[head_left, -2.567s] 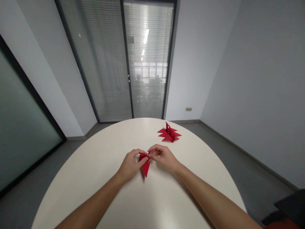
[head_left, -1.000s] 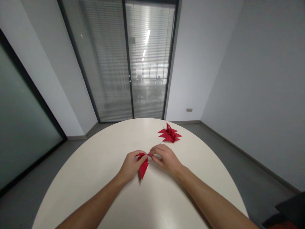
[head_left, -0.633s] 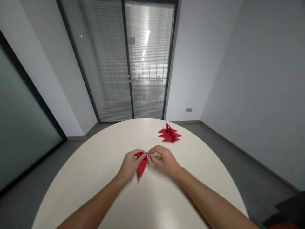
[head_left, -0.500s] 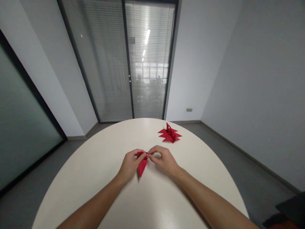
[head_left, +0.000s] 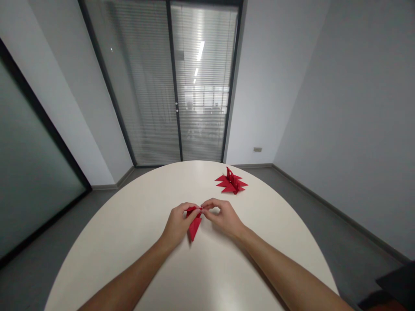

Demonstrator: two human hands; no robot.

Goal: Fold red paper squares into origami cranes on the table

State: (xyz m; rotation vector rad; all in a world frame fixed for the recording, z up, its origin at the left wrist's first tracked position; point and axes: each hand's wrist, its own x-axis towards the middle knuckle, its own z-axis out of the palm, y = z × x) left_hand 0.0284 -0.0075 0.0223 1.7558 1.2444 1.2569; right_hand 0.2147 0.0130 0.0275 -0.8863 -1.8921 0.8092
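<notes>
A red origami paper crane (head_left: 194,228) is held just above the table, one pointed wing hanging down toward me. My left hand (head_left: 180,219) is closed on its body, thumb on the near side and fingers behind. At the crane's right end, my right hand (head_left: 222,216) pinches a small narrow tip between thumb and fingertips. The fingers cover most of that tip, so its exact fold cannot be seen. Farther back to the right stand several red paper cranes (head_left: 231,183), nested in a row with their pointed wings spread to both sides.
The round cream table (head_left: 155,276) spans the lower view. Beyond its far edge is a glass partition with blinds (head_left: 201,125). A wall socket (head_left: 257,150) sits low on the back wall. A dark object (head_left: 397,280) shows at the lower right, off the table.
Both hands stay close together on the crane, with small shifts of the fingertips at its right tip. The hanging wing has swung slightly left since the earliest frame. The cranes at the back have not moved.
</notes>
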